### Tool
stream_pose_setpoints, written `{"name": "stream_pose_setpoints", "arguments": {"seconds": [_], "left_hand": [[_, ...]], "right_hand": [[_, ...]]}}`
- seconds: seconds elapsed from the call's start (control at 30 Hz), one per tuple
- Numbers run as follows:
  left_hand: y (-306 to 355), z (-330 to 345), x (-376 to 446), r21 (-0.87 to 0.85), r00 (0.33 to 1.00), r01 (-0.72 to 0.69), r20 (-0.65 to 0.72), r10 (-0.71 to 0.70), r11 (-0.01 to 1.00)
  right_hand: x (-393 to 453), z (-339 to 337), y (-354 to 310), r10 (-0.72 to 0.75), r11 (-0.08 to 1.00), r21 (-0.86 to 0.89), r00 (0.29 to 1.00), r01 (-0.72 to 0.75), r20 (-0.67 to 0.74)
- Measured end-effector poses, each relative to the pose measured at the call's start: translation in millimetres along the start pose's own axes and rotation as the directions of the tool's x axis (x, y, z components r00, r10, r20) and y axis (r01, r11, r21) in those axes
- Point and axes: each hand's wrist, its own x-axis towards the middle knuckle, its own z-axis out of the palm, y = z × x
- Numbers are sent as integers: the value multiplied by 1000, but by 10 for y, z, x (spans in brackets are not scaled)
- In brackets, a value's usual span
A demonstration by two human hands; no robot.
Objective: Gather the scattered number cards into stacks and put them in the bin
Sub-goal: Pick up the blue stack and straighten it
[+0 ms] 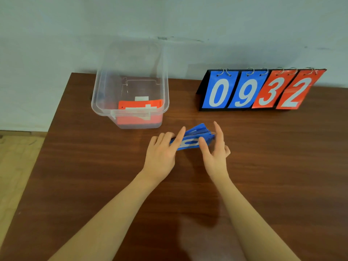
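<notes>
A loose stack of blue number cards [192,138] lies on the brown table [113,185] between my hands, its top card showing a white digit. My left hand [162,151] presses against the stack's left end with its index finger laid over the cards. My right hand [214,147] holds the right end, thumb on the near edge and fingers behind the far edge. A clear plastic bin [130,85] stands to the upper left with a stack of red number cards [139,113] inside it.
A flip scoreboard [261,89] showing 0 9 in blue and 3 2 in red stands at the back right against the wall. The table's left edge drops to a tiled floor [15,159].
</notes>
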Motion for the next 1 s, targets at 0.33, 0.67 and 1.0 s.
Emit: {"name": "stream_pose_setpoints", "arguments": {"seconds": [0.33,0.67,1.0], "left_hand": [[86,13,9,92,997,-35,73,28,995],[110,30,62,12,996,25,88,-26,1000],[221,-627,481,-436,951,268,-23,-309,859]], "right_hand": [[201,104,-87,89,995,-22,979,-95,-184],[139,38,-87,108,957,270,994,-103,-3],[25,-98,-685,-15,889,455,997,48,-76]]}}
